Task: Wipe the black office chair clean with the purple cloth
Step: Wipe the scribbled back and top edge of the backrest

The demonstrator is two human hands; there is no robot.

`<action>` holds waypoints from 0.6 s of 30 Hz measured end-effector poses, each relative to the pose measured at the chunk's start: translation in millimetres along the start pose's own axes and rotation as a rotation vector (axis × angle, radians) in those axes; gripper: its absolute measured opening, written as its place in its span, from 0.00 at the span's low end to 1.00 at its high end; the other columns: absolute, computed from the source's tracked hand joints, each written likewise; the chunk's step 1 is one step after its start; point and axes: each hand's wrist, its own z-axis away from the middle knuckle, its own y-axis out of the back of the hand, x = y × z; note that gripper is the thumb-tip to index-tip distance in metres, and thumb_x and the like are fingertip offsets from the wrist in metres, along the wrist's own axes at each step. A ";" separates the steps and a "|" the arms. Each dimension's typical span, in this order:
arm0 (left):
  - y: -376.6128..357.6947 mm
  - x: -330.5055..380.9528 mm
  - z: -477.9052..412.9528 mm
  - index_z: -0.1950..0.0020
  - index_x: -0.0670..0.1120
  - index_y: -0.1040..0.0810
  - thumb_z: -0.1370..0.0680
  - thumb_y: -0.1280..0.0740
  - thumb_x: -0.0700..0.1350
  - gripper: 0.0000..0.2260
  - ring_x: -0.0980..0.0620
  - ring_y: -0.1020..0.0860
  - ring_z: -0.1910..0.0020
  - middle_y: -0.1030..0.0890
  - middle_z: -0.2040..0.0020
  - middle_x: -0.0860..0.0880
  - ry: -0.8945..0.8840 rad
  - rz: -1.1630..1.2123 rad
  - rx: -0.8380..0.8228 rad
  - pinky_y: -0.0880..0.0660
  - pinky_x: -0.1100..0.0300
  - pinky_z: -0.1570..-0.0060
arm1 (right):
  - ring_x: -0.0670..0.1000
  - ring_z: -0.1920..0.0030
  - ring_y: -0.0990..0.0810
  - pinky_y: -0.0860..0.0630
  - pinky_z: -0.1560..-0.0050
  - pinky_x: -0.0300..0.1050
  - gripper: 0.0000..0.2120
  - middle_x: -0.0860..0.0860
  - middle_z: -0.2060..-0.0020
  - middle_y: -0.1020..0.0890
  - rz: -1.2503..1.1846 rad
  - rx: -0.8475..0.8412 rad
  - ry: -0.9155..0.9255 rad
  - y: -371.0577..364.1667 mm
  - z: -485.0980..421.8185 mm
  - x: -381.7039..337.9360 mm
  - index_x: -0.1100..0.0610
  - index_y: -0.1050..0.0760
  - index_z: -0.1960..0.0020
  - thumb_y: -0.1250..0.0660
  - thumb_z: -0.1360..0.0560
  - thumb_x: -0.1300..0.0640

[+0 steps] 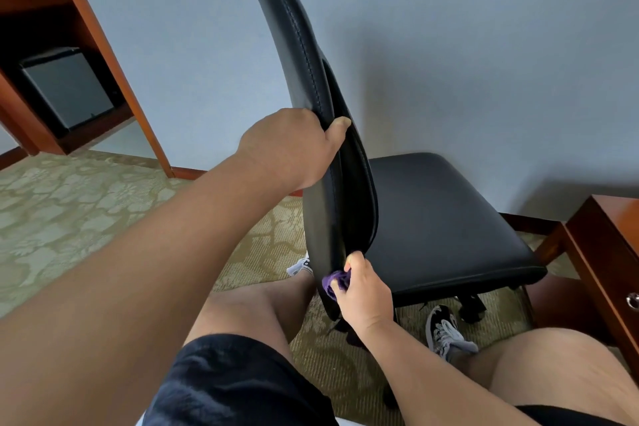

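At upper left, a grey box point(67, 88) sits in the wooden shelf point(103, 31). Your left hand point(294, 149) clamps the chair point(432, 211) back's edge at centre, its long axis near-vertical, seat pointing right. Lower down, your right hand point(363, 290) fingers bunch the cloth point(333, 282) against the back's bottom edge.

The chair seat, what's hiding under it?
Under the seat you can see carpet, one dark chair wheel and a shoe. The seat covers the rest of the chair's legs, so those can't be seen.
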 end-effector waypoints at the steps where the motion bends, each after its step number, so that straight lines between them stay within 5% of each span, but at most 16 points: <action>1: 0.2 -1.5 -0.6 0.63 0.43 0.30 0.20 0.53 0.64 0.28 0.50 0.30 0.68 0.28 0.65 0.46 0.003 0.005 -0.018 0.34 0.55 0.65 | 0.50 0.63 0.22 0.27 0.66 0.44 0.18 0.41 0.58 0.29 0.008 0.004 0.024 5.9 -0.9 -0.1 0.43 0.43 0.54 0.31 0.25 0.47; 4: -2.9 -2.0 -2.8 0.54 0.42 0.25 0.20 0.54 0.64 0.29 0.48 0.28 0.66 0.28 0.64 0.47 -0.023 -0.012 -0.069 0.35 0.56 0.66 | 0.47 0.63 0.24 0.28 0.63 0.41 0.19 0.40 0.58 0.28 -0.098 0.088 0.122 33.8 -8.3 -14.3 0.40 0.41 0.55 0.29 0.26 0.50; 7: -4.6 -3.6 -7.4 0.56 0.41 0.26 0.20 0.55 0.65 0.30 0.47 0.26 0.65 0.27 0.64 0.46 -0.009 -0.011 -0.049 0.36 0.57 0.70 | 0.47 0.63 0.25 0.30 0.63 0.42 0.13 0.40 0.59 0.26 -0.264 0.286 0.249 74.0 -25.5 -53.0 0.44 0.34 0.54 0.29 0.27 0.54; 9: -0.5 -1.8 -4.4 0.46 0.45 0.25 0.20 0.54 0.62 0.27 0.48 0.28 0.65 0.29 0.64 0.47 -0.014 -0.026 -0.053 0.36 0.57 0.71 | 0.48 0.62 0.25 0.30 0.64 0.42 0.11 0.43 0.60 0.24 -0.387 0.408 0.329 103.7 -38.3 -82.2 0.48 0.31 0.53 0.29 0.27 0.54; 12: 5.5 0.2 -0.5 0.29 0.56 0.41 0.18 0.47 0.53 0.17 0.46 0.31 0.62 0.37 0.63 0.48 0.012 0.073 -0.059 0.32 0.55 0.69 | 0.49 0.60 0.23 0.26 0.63 0.45 0.12 0.46 0.58 0.22 -0.488 0.464 0.418 131.5 -51.3 -109.6 0.50 0.31 0.51 0.30 0.28 0.49; 14: 6.5 -3.5 0.1 0.32 0.56 0.37 0.18 0.49 0.57 0.16 0.47 0.30 0.61 0.35 0.63 0.49 0.027 0.045 -0.074 0.31 0.54 0.67 | 0.52 0.59 0.22 0.24 0.62 0.48 0.11 0.48 0.57 0.21 -0.450 0.457 0.428 130.3 -51.2 -110.7 0.53 0.29 0.50 0.30 0.28 0.51; 16: 9.0 -10.3 0.0 0.50 0.47 0.25 0.22 0.53 0.67 0.28 0.49 0.27 0.65 0.28 0.63 0.49 -0.004 0.007 -0.063 0.33 0.56 0.67 | 0.52 0.60 0.22 0.23 0.61 0.50 0.10 0.47 0.58 0.21 -0.414 0.425 0.402 120.5 -48.3 -100.1 0.54 0.28 0.49 0.29 0.26 0.55; 18: 10.2 -17.7 -0.7 0.65 0.46 0.28 0.26 0.57 0.74 0.35 0.50 0.26 0.67 0.24 0.66 0.49 0.008 0.044 -0.047 0.33 0.56 0.67 | 0.50 0.60 0.23 0.24 0.60 0.49 0.11 0.44 0.59 0.23 -0.371 0.316 0.368 109.8 -45.3 -85.2 0.49 0.31 0.49 0.29 0.26 0.54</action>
